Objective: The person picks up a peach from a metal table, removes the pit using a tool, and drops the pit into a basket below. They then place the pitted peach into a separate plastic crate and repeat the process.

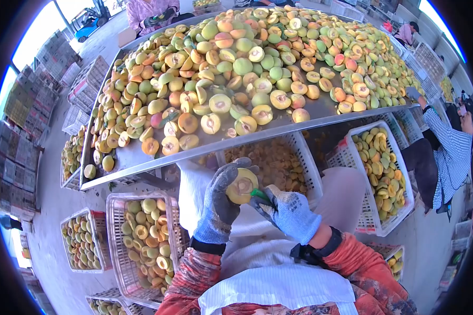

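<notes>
Peach half: a cut peach half point(241, 186) sits in front of the apron, below the counter edge, cut face up.
Left hand: the gloved left hand point(220, 202) grips the peach half.
Right hand: the gloved right hand point(289, 210) is clenched on a green tool point(259, 196) touching the fruit.
Counter: a metal counter point(320, 111) is heaped with halved peaches.
Crates: white crates point(402, 173) of fruit stand underneath on a grey floor point(52, 210).
Room: another person's checked sleeve point(449, 149) is at right; stacked crates line the left.
</notes>
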The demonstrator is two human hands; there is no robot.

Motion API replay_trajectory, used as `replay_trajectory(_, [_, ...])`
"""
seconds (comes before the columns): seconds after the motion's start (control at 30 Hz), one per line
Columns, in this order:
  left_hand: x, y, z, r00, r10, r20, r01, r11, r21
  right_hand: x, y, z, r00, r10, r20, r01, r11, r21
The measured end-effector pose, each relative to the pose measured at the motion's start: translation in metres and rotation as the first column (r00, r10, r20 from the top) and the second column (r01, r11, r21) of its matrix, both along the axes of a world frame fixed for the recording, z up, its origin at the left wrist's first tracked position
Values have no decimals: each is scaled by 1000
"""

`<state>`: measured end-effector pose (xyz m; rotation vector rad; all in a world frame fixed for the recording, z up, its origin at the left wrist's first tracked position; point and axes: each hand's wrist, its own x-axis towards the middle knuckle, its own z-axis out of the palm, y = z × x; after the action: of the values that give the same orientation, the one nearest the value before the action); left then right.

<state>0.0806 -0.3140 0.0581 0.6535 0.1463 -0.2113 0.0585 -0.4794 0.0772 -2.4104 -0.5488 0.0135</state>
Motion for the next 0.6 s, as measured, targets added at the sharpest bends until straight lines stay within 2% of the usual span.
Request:
replay_trajectory(0.1, [0, 6, -6, 999, -37, -10, 37, 999, -14, -1, 1, 1, 1000, -16, 22, 15, 1000, 23])
replay_trajectory(0.3, [-11, 5, 1, 998, 7, 62, -11, 999, 50, -8, -2, 3, 992, 81, -100, -85, 996, -32])
replay_trajectory(0.37, [-14, 1, 8, 995, 22, 95, -30, 996, 81, -10, -4, 2, 987, 115, -108, -105, 990, 95])
replay_trajectory(0.4, [-16, -1, 19, 991, 76, 113, -90, 988, 128, -10, -3, 8, 987, 113, -111, -102, 990, 99])
replay_trajectory(0.43, [-19, -5, 33, 983, 128, 131, -150, 973, 175, -9, -1, 19, 914, 164, -371, -54, 955, 291])
replay_trajectory(0.47, [-21, -13, 55, 976, 172, 131, -195, 964, 183, -6, 2, 26, 774, 255, -580, 45, 891, 452])
replay_trajectory(0.5, [-17, -15, 52, 975, 167, 144, -192, 965, 179, 0, 3, 27, 783, 250, -569, 44, 891, 452])
replay_trajectory(0.57, [-7, -18, 36, 946, 286, 152, -310, 936, 169, 13, 4, 24, 530, 405, -745, 257, 760, 596])
replay_trajectory(0.6, [-1, -18, 28, 951, 288, 113, -304, 935, 180, 23, 2, 20, 526, 323, -787, 224, 840, 494])
